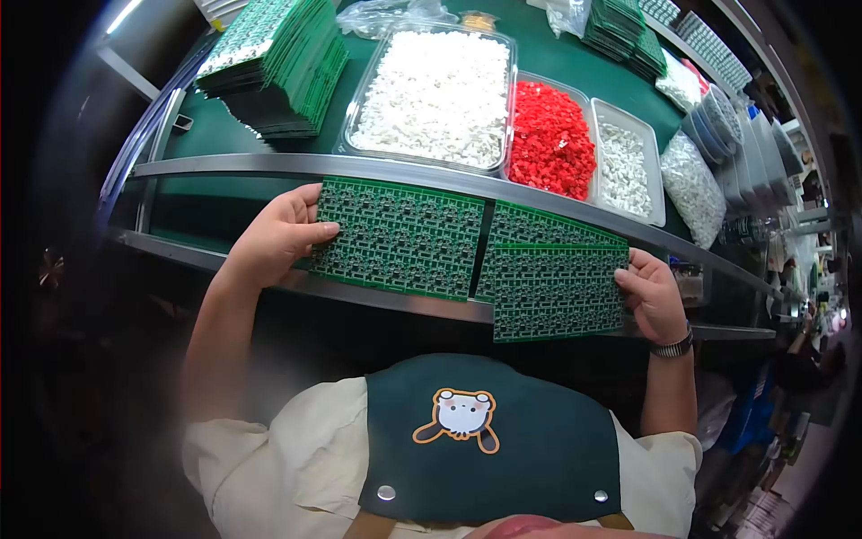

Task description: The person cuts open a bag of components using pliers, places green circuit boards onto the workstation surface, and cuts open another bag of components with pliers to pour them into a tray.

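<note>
My left hand (285, 235) pinches the left edge of a green circuit board panel (400, 238), thumb on top and fingers beneath. My right hand (654, 292) grips the right edge of a second circuit board panel (558, 289), tilted slightly and nearer to my body. Behind that one, a further circuit board panel (548, 225) shows only in part; what supports it is hidden. A narrow dark gap runs between the left panel and the right ones. All are covered in rows of small repeated components.
Beyond the metal rail (296, 164) stand a tub of white parts (431, 94), a tub of red parts (549, 139) and a smaller white tray (658, 171) of pale parts. A tall stack of circuit boards (301, 72) rises at left. A bag of white parts (693, 190) lies at right.
</note>
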